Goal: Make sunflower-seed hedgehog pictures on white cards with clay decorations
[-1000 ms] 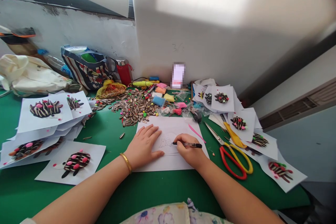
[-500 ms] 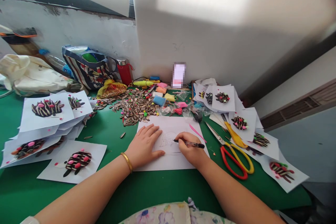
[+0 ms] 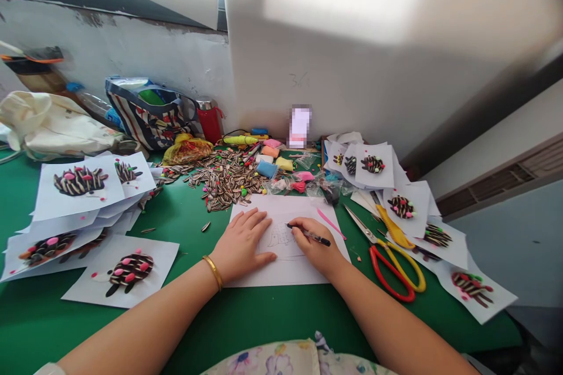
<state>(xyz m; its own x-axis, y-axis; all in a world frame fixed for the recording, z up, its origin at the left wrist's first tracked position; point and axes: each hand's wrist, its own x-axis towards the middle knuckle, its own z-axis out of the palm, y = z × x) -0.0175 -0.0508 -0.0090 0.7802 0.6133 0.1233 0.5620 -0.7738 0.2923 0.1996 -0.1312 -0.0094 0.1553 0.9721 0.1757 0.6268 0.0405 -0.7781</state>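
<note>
A white sheet of paper (image 3: pixel 268 276) lies on the green table in front of me, bearing a faint line drawing (image 3: pixel 279 238). Flat on its left side rests my left hand (image 3: pixel 248 240), fingers spread, a gold bangle at the wrist. My right hand (image 3: pixel 319 249) grips a black pen (image 3: pixel 317 238), its tip at the upper part of the drawing. Part of the drawing is hidden behind the right hand. A pink plastic tool (image 3: pixel 329 221) lies on the sheet's right side. Scissors with red and yellow handles (image 3: pixel 387 261) lie to the right of the paper.
Sunflower seeds (image 3: pixel 226 179) are heaped behind the paper, beside clay packets (image 3: pixel 267 169). Cards with seed hedgehogs lie stacked at left (image 3: pixel 79 208) and right (image 3: pixel 404 206). A yellow cutter (image 3: pixel 393 224) sits near the scissors. Bags (image 3: pixel 149 114) and a red flask (image 3: pixel 210 122) stand behind.
My right hand has shifted the pen slightly left and up over the drawing. More lines show on the drawing's left part. My left hand stays in place.
</note>
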